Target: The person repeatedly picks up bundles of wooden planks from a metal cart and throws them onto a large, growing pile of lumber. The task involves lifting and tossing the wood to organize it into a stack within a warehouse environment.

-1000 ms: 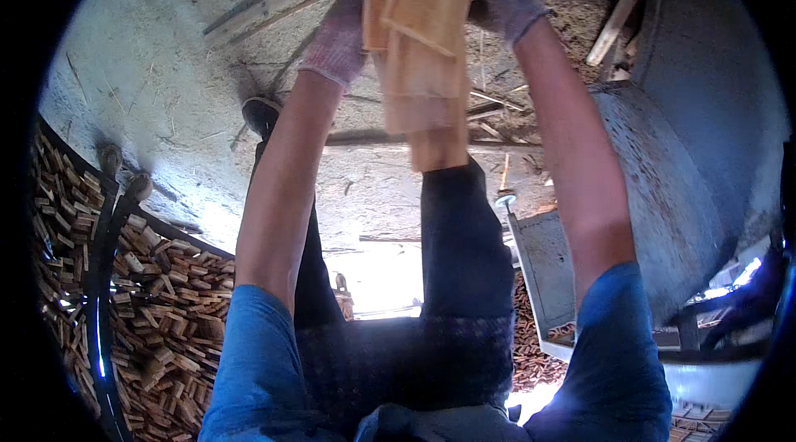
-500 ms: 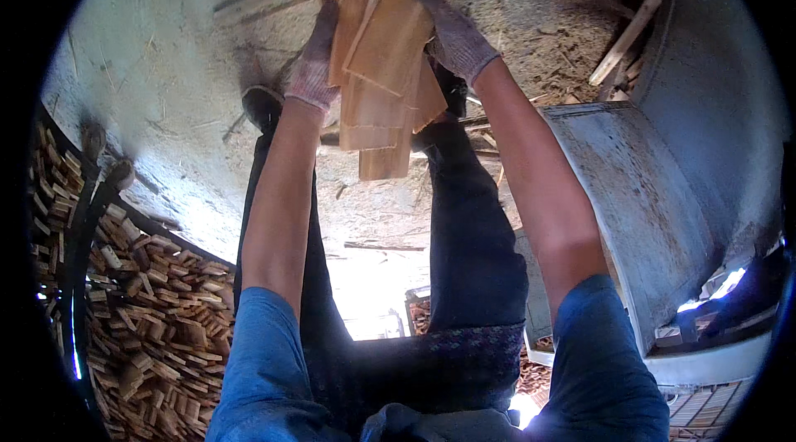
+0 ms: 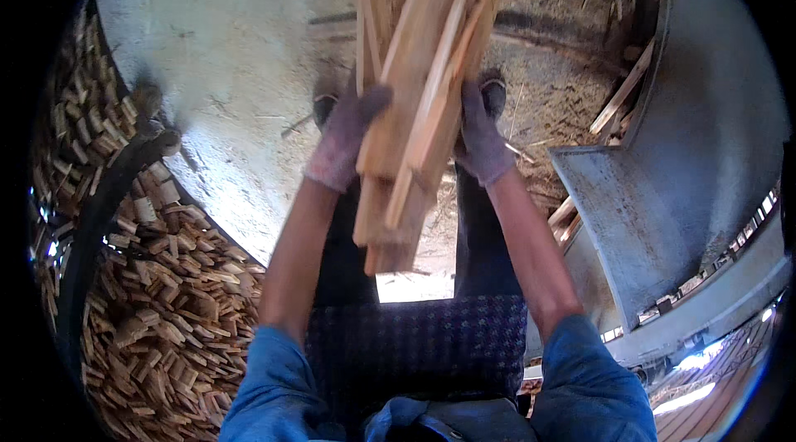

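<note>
A bundle of long, flat wooden boards [image 3: 423,85] is held up in front of me, its near ends staggered and its far end cut off by the top of the picture. My left hand [image 3: 344,135], in a pale knitted glove with a darker palm side, grips the bundle's left edge with the thumb over the front. On the opposite edge my right hand [image 3: 482,135], gloved alike, presses inward; some of its fingers are hidden behind the wood. Several thinner strips stand on edge along the bundle's right side.
To the left, a big heap of short wood pieces [image 3: 174,309] lies beyond a dark curved bar [image 3: 108,201]. A grey metal panel [image 3: 647,218] stands on the right, with a loose wooden strip [image 3: 623,87] near it. Debris lies on the dusty floor [image 3: 224,69].
Both hands have drawn the boards down and closer to my body. The boards have turned, so edges now show where broad faces did. My view has shifted too.
</note>
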{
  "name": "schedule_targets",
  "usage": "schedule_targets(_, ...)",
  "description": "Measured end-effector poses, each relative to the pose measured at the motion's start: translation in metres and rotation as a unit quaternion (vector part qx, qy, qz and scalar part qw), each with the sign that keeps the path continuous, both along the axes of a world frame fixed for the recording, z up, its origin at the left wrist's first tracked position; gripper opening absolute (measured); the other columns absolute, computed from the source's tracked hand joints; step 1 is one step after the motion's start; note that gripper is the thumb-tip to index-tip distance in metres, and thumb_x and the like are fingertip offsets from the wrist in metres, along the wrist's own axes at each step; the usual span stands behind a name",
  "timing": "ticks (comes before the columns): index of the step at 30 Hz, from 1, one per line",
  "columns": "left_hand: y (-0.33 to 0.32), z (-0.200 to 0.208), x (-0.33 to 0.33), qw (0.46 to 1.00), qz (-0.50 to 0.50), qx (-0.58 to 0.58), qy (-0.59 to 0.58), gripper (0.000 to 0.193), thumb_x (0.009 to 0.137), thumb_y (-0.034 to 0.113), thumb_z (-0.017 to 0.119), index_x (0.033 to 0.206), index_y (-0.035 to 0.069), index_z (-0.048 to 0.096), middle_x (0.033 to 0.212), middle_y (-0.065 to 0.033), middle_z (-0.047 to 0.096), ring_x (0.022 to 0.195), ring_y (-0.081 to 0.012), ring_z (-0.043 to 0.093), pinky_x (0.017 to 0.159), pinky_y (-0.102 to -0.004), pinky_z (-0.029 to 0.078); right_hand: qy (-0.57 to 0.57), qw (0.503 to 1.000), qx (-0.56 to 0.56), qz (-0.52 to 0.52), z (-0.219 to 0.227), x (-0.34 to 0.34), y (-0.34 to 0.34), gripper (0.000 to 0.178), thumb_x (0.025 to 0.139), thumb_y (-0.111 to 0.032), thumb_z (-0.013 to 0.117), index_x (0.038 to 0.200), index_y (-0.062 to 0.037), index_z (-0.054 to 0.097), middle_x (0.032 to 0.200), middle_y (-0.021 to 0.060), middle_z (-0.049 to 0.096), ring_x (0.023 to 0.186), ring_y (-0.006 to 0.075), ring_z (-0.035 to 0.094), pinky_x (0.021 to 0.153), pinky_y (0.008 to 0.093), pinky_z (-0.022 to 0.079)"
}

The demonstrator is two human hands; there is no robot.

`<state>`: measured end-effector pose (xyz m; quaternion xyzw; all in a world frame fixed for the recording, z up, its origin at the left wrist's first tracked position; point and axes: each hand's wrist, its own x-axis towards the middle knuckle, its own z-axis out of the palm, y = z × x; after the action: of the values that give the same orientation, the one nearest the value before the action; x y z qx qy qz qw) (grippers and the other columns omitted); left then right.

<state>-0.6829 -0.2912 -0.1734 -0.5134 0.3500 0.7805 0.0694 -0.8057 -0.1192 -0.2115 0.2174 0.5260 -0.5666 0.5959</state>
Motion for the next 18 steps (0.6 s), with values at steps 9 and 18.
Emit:
schedule_targets(9, 0.006, 0.197, 0.064, 0.994, 0.08, -0.013, 0.073, 0.09, 0.085, 0.035, 0.069, 0.153, 0.0, 0.02, 0.144, -0.0158, 0.042, 0.13, -0.0229, 0.043, 0.11, -0.0332, 0.036, -0.036, 0.985, 0.056, 0.159, 0.181, 0.046, 0.011, 0.089, 0.088, -0.072, 0.052, 0.145, -0.0047, 0.04, 0.137, 0.013, 0.053, 0.12, 0.0247, 0.055, 0.103, 0.0377, 0.045)
schedule_targets(18, -0.091, 0.329, 0.092, 0.985, 0.023, -0.13, 0.109, 0.119, 0.081, 0.054, 0.074, 0.156, 0.002, -0.004, 0.153, -0.0219, 0.029, 0.135, -0.026, 0.037, 0.112, -0.0348, 0.035, -0.015, 0.992, -0.101, 0.076, 0.287, 0.058, -0.106, 0.089, 0.087, -0.073, 0.051, 0.145, -0.0071, 0.041, 0.137, 0.0127, 0.052, 0.124, 0.028, 0.049, 0.108, 0.0406, 0.04)
